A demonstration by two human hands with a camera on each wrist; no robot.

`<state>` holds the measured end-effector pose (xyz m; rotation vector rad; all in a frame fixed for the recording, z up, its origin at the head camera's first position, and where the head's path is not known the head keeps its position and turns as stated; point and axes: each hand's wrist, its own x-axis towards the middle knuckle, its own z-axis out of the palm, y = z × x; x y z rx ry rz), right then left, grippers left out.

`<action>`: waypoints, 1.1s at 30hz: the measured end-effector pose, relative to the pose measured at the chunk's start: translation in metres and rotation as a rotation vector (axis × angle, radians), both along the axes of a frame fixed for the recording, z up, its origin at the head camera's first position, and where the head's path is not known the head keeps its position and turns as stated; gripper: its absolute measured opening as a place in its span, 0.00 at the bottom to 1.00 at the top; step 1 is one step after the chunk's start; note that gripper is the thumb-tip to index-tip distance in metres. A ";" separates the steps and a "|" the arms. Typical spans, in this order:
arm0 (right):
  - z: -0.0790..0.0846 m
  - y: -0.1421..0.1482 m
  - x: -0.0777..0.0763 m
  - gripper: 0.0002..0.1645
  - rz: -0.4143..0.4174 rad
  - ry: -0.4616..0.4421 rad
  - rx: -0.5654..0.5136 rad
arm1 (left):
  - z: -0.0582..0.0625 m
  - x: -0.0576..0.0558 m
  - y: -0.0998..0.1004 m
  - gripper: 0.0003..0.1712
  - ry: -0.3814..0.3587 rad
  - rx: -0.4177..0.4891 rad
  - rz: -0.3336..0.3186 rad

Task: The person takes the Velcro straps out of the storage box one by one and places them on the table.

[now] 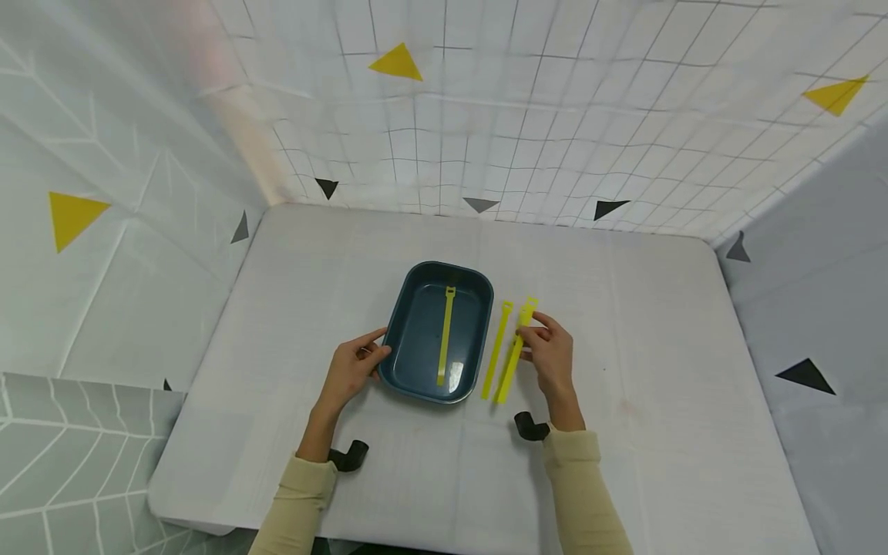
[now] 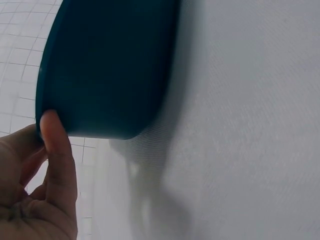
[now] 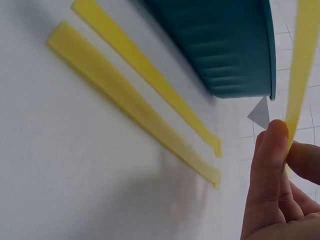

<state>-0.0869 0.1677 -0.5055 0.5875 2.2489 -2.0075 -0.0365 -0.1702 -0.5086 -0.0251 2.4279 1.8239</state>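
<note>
My left hand [image 1: 350,371] pinches the left rim of a dark teal rectangular tray [image 1: 415,347]. In the left wrist view a fingertip presses on the tray's wall [image 2: 100,90]. One flat yellow strap [image 1: 445,335] with a slotted end lies lengthwise inside the tray. To the tray's right, my right hand [image 1: 553,358] pinches another yellow strap [image 3: 302,65] between thumb and fingers, raised above the table. Below it two more straps lie side by side on the table: one nearer the tray [image 1: 496,354], the other [image 3: 135,107] partly overlapped by the held strap in the head view.
A white-covered table [image 1: 659,347] carries everything. Patterned sheets [image 1: 486,139] hang behind it and at both sides. Black elbow-shaped pieces [image 1: 349,456] show at both wrists. The table's front edge runs below the forearms.
</note>
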 end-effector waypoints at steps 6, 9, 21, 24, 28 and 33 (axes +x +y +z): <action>-0.006 0.006 0.002 0.29 -0.027 0.001 0.023 | 0.027 0.005 0.006 0.24 -0.003 -0.011 -0.031; -0.009 0.009 0.003 0.28 -0.037 -0.012 0.040 | 0.037 0.007 0.008 0.24 0.008 -0.015 -0.037; -0.019 0.014 0.006 0.27 -0.067 -0.026 0.081 | 0.038 0.008 0.008 0.23 0.012 -0.005 -0.037; -0.022 0.014 0.005 0.27 -0.073 -0.016 0.093 | 0.039 0.008 0.008 0.23 0.013 -0.005 -0.038; -0.027 0.014 0.004 0.27 -0.078 -0.005 0.103 | 0.039 0.007 0.008 0.23 0.011 -0.002 -0.038; -0.031 0.013 0.003 0.26 -0.081 -0.004 0.106 | 0.040 0.007 0.008 0.23 0.006 -0.001 -0.040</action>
